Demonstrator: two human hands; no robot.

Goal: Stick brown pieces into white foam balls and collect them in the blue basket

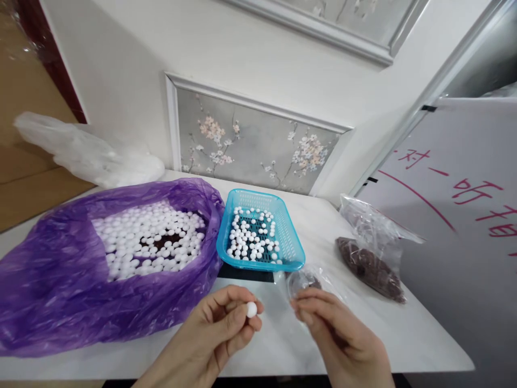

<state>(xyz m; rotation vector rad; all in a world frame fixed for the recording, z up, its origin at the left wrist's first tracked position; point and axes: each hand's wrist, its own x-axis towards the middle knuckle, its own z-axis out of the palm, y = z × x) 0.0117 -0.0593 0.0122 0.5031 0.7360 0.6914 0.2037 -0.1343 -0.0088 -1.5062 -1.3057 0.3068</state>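
Observation:
A small white ball [251, 310] is pinched between the thumb and fingers of my left hand [220, 328], above the front of the table. To its right, my right hand [343, 337] has thumb and fingertips pressed together; whatever they may hold is too small to make out. Just behind those fingertips lies clear plastic [297, 281] with something brown in it, partly hidden by the hand. A blue plastic basket [294, 245] stands beyond both hands, with many white balls spread over its bottom. On the left, an open purple plastic bag [173, 302] holds many more white balls and some dark brown material.
A clear bag of brown material [369, 267] leans at the right of the white table [428, 345]. Behind the purple bag lies a translucent white bag [97, 159]. A wall with a framed floral panel [254, 140] closes the back; a whiteboard [456, 269] stands right.

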